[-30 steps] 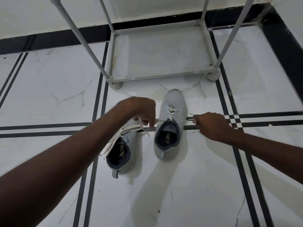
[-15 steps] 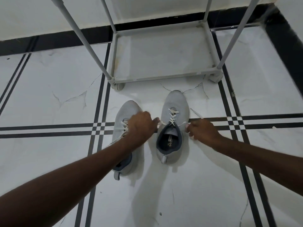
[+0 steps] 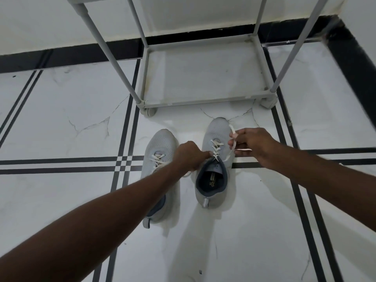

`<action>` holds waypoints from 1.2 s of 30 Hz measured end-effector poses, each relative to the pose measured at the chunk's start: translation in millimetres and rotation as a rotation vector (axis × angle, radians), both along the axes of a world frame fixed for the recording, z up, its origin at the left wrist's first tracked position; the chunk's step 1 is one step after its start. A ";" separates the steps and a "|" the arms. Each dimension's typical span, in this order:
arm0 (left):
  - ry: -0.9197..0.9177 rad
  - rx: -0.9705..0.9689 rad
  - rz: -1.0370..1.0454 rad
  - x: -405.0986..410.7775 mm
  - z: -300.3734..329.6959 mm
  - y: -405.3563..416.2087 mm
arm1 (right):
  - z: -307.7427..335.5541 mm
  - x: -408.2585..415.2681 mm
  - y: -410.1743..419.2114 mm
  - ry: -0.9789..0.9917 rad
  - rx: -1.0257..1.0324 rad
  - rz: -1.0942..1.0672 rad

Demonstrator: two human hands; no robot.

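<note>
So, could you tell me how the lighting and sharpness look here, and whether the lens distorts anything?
Head view: soft, even light without glare, only a faint shadow on the floor beside the shoe being tied. Head view: the wide lens splays the rack poles outward. Head view: the right hand and the lace it holds are sharp, the black skirting at the right edge smeared.

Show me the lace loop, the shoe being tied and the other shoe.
lace loop [image 3: 232, 129]: head view, upper curve of the white loop.
shoe being tied [image 3: 217, 129]: head view, grey toe cap.
other shoe [image 3: 161, 142]: head view, grey toe cap.
</note>
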State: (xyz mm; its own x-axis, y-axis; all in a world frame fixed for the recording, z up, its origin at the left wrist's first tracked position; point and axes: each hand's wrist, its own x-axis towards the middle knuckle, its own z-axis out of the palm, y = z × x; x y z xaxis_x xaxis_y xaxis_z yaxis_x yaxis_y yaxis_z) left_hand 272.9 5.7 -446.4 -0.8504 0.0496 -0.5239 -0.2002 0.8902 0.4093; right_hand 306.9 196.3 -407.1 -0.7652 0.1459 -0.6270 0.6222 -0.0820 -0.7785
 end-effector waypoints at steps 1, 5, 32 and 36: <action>-0.038 0.031 0.020 -1.3 -1.0 -1.0 | -0.1 0.6 1.1 0.007 0.004 0.007; 0.053 0.231 0.104 -8.8 6.7 4.6 | -1.2 -0.6 3.9 0.064 0.060 0.050; 0.069 0.548 -0.130 -18.3 52.2 -0.7 | -15.5 -5.6 -7.8 0.285 0.704 0.792; 0.526 0.194 -0.518 -16.8 46.6 1.5 | -11.2 -13.6 -11.2 0.130 0.079 0.512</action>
